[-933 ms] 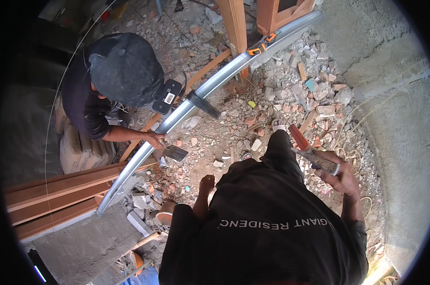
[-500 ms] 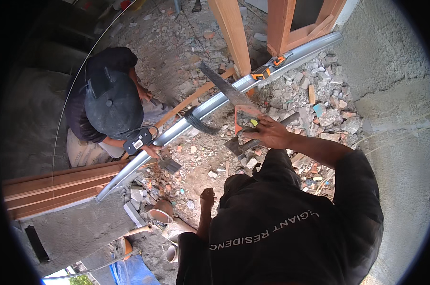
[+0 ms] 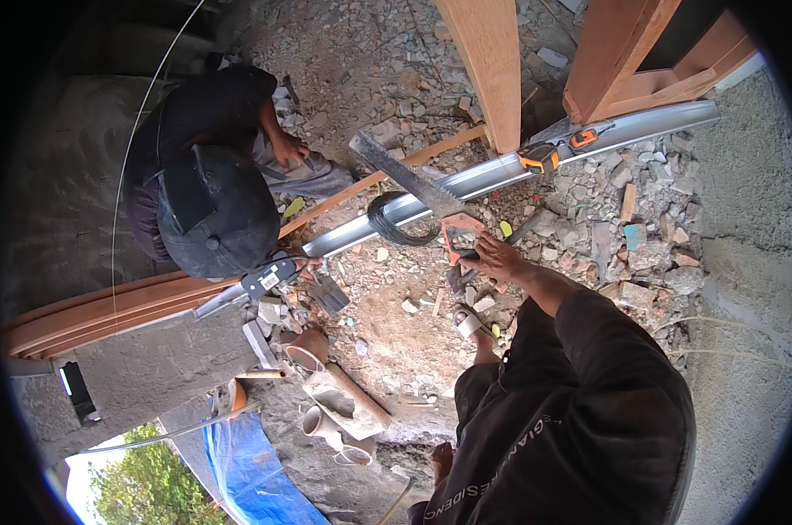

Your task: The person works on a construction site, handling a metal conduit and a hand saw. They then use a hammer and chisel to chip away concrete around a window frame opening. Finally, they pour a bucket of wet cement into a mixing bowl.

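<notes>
My right hand [image 3: 495, 259] is closed around the orange handle of a hand saw [image 3: 406, 178]. The saw's long grey blade points up and left, crossing over a shiny metal channel [image 3: 492, 178]. Low in the view, my left hand [image 3: 442, 458] hangs by my dark clothing, its fingers too dark and small to make out. A coil of black wire [image 3: 399, 231] hangs around the channel just left of the saw handle. Farther right on the channel lie an orange-and-black tape measure [image 3: 537, 158] and a smaller orange tool [image 3: 583, 138].
A co-worker in a dark cap [image 3: 214, 214] crouches at left, a hand [image 3: 305, 264] at the channel. Wooden posts [image 3: 492, 70] stand at the back. Rubble [image 3: 649, 254] covers the ground near a concrete wall [image 3: 746, 262]. Broken pipes [image 3: 352, 402] and a blue tarp [image 3: 251, 464] lie lower left.
My left hand has dropped down and to the right in view. The saw stays in my right hand over the channel. The view has shifted, and a sandalled foot now shows.
</notes>
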Available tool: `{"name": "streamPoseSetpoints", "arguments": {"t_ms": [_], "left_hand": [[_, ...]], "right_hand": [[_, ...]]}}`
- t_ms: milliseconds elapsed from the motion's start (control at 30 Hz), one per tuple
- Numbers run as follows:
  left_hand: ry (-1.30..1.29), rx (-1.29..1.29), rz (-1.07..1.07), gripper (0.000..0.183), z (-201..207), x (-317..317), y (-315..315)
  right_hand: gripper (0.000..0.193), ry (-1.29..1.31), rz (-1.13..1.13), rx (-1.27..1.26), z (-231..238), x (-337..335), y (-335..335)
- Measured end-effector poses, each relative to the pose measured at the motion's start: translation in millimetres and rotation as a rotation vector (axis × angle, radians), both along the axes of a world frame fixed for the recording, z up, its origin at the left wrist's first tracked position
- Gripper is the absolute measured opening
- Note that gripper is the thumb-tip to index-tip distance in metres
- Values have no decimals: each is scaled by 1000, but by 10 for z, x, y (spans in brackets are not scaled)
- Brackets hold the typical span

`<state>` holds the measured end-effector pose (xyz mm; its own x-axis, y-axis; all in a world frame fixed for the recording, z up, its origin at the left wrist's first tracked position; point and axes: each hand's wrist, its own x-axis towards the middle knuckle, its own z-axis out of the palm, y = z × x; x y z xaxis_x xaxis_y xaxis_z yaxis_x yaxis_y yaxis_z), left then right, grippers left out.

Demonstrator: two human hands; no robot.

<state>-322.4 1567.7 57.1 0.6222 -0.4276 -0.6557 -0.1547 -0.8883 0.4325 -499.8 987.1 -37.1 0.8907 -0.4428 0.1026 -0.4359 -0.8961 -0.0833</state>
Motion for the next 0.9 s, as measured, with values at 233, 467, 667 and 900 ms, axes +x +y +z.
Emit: {"name": "streamPoseSetpoints", "arguments": {"t_ms": [233, 467, 667, 900], "left_hand": [[235, 158, 362, 34, 329, -311, -1321], [251, -10, 255, 34, 171, -348, -2049], [-4, -195, -211, 29, -277, -35, -3462], [448, -478, -325, 39, -768, 135, -5522]], "right_hand": [[49, 100, 19, 16, -80, -152, -120], [47, -70, 29, -27, -110, -302, -249], [43, -156, 9, 56, -166, -325, -240], [34, -314, 15, 222, -15, -403, -302]]}}
